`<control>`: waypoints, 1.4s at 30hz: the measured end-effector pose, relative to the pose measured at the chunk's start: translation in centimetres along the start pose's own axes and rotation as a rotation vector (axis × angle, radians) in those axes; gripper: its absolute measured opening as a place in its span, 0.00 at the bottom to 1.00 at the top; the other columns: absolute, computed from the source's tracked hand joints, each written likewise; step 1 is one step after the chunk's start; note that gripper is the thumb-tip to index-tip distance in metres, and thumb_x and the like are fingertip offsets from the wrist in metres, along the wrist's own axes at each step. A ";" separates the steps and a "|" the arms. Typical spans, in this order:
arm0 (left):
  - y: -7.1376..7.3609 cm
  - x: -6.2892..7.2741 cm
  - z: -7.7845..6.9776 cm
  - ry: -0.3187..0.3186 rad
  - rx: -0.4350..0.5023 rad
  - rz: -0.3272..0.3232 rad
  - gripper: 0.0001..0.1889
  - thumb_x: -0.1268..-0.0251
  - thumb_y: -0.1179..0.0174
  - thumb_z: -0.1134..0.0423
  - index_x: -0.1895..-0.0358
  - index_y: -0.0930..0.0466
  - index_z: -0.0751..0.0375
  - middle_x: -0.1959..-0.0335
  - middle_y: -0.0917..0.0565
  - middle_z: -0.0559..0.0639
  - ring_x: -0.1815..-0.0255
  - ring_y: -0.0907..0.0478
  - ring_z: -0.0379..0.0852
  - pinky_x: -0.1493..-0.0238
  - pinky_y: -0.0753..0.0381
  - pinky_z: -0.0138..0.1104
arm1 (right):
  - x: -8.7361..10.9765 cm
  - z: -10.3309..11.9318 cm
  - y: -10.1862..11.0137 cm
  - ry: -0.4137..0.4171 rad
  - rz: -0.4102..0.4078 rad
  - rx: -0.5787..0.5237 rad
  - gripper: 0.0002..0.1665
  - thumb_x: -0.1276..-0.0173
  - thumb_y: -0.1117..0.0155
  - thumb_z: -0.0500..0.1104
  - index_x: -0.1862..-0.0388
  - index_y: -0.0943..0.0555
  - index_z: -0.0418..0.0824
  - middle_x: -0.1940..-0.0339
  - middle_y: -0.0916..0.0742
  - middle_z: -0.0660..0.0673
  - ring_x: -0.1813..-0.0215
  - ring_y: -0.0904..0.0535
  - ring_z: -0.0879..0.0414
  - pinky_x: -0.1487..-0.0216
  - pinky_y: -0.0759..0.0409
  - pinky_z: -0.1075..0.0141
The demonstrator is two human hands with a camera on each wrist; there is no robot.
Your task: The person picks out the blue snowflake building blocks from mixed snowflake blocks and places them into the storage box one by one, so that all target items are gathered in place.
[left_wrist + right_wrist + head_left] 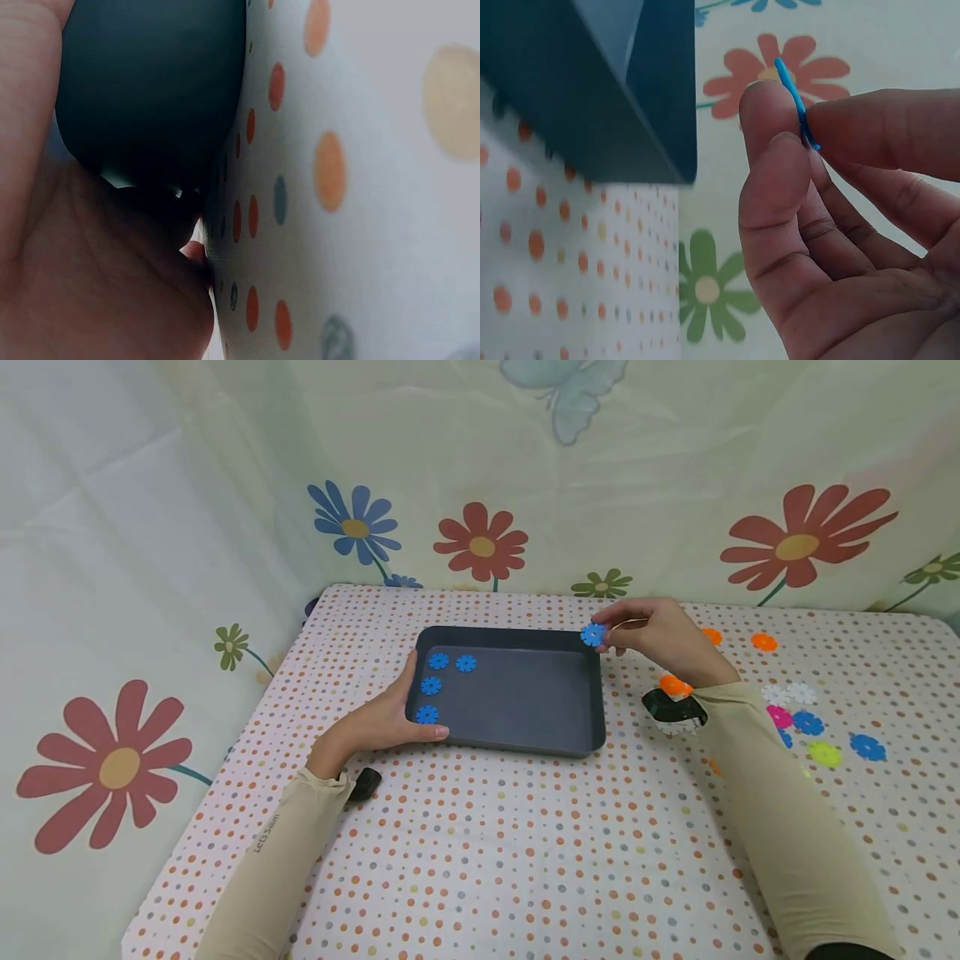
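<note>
A dark grey rectangular tray [525, 697] lies on the dotted tabletop. Several blue notched plastic discs [431, 686] sit inside it along the left side, one of them a little further in near the back. My left hand [382, 714] grips the tray's left end, thumb over the front rim and fingers along the outer side; up close, the tray's wall [150, 82] fills the palm. Above the tray's back right corner, my right hand [660, 639] pinches another blue notched disc [593, 635] between thumb and fingers. Seen edge-on, that disc [798, 105] is thin.
To the right of the tray lie loose notched discs: orange [764, 642], white [801, 693], pink [780, 717], blue [867, 747] and yellow-green [825, 754]. The right forearm partly covers this group. A flower-printed curtain [637, 510] hangs behind the table.
</note>
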State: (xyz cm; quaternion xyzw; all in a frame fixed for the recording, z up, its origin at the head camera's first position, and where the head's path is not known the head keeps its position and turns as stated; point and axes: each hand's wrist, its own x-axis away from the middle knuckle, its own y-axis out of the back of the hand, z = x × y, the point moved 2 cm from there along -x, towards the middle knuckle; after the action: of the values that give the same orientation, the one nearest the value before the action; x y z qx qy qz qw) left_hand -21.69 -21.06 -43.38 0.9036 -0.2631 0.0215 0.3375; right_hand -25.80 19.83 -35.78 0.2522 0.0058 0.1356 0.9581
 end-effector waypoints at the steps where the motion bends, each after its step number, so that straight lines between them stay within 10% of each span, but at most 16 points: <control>1: 0.0 0.0 0.0 -0.001 0.001 -0.001 0.75 0.39 0.24 0.35 0.14 0.85 0.45 0.12 0.75 0.47 0.12 0.65 0.54 0.19 0.49 0.60 | -0.2 0.2 -0.3 0.004 0.008 -0.003 0.20 0.20 0.35 0.41 0.34 0.17 0.35 0.50 0.11 0.40 0.52 0.14 0.42 0.48 0.18 0.56; 42: 0.3 0.0 -0.1 -0.005 0.018 0.005 0.75 0.39 0.25 0.35 0.14 0.86 0.46 0.12 0.73 0.51 0.12 0.64 0.55 0.19 0.48 0.58 | -4.8 4.6 -10.2 0.156 0.224 -0.085 0.12 0.24 0.36 0.29 0.45 0.14 0.29 0.60 0.13 0.35 0.54 0.13 0.32 0.58 0.16 0.55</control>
State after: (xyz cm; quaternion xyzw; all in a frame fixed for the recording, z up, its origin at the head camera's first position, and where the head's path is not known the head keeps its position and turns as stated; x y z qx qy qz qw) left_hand -21.84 -21.13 -43.16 0.9060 -0.2660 0.0227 0.3286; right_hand -27.49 7.86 -37.00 0.1991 0.0462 0.2610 0.9435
